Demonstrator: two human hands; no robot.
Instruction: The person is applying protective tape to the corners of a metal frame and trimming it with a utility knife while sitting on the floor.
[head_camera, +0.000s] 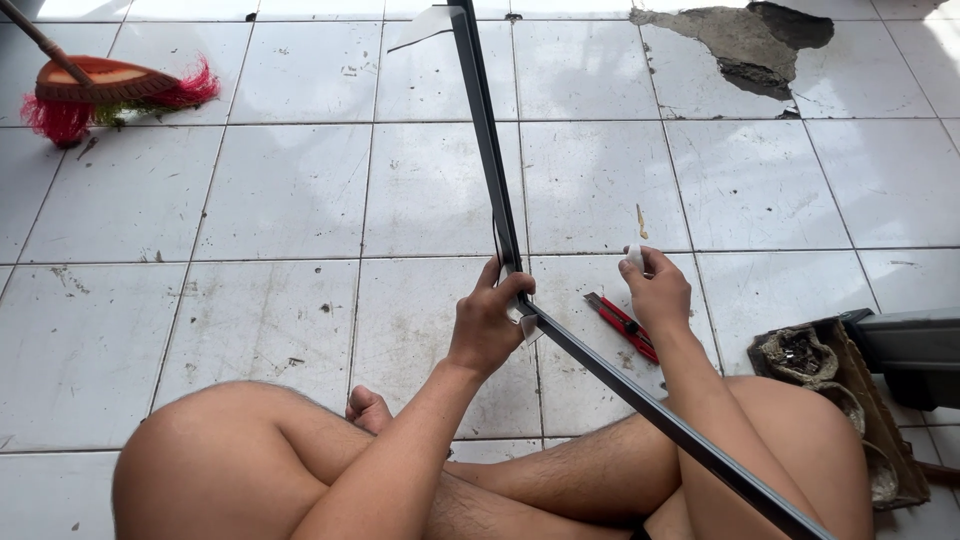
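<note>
Broom: lying near the far left edge of the tiled floor, red bristles spread, well apart from the work.

Progress: judged midway; two dark frame bars already meeting at a corner, white film or tape showing only at that joint, the rest of both bars bare.

Frame corner: raised off the floor above the crossed legs, one bar running up toward the far edge of the floor, the other slanting down over the right thigh.

Left hand: grip clenched around the frame corner, thumb on the near side, fingers wrapped over the joint and the white scrap there.

Utility knife: red, flat on the floor just beside the right wrist, untouched.

Right hand: grip pinched shut on a small white piece, held upright above the floor, apart from the frame; kind of piece too small to tell.

Broken tile patch: far right corner of the floor, bare cement exposed.

Brown holder: at the right edge, beside the right knee, with round dirty cups inside.
</note>
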